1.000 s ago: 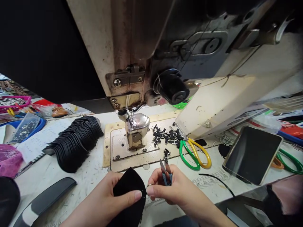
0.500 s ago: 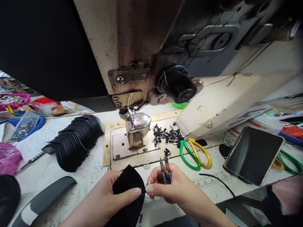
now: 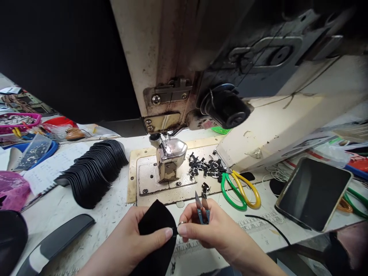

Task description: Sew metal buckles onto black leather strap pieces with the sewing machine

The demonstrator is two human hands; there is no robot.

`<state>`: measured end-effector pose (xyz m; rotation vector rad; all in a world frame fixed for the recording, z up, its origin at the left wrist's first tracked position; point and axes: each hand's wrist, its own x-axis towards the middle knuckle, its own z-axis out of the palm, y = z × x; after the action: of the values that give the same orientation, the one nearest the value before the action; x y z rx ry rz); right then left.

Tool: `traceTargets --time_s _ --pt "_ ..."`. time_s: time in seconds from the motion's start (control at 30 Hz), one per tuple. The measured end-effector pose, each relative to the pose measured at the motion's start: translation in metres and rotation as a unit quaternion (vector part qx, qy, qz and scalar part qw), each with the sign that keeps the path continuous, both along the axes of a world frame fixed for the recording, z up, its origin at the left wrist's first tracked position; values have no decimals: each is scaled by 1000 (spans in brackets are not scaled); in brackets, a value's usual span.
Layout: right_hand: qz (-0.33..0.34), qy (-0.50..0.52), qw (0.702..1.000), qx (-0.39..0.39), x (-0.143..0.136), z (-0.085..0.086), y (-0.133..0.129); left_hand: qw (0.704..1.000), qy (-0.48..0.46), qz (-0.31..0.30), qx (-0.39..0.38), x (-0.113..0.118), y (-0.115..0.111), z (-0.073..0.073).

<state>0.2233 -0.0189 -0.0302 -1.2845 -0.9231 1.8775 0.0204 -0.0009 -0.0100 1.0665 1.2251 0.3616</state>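
A scuffed white table [image 3: 106, 214] carries a sewing machine post [image 3: 168, 172]. Left of the post lie a row of black pieces [image 3: 94, 168] and, farther out, a notebook [image 3: 43, 172]; right of it, scissors [image 3: 257, 197] with green and yellow handles, a thin black strip [image 3: 268, 222] and, farther out, a phone [image 3: 314, 193], perhaps propped on something.

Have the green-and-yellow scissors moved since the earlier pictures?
No: judged against the cream base plate, the scissors lie in the same spot; only the view has shifted.
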Motion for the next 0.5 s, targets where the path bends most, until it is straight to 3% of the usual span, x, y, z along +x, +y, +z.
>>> traceTargets --time_s 0.13,0.27,0.4,0.5 --pt "-5 -1 1000 20 -2 -1 1 1000 1 -12 3 2 2 5" --pt "-13 1 999 38 -5 5 10 998 15 -6 54 3 7 9" --pt "-23 -25 997 65 -8 25 27 996 16 57 65 1 23 19" --pt "-63 -101 979 163 -11 44 41 991 27 94 86 -2 40 33"
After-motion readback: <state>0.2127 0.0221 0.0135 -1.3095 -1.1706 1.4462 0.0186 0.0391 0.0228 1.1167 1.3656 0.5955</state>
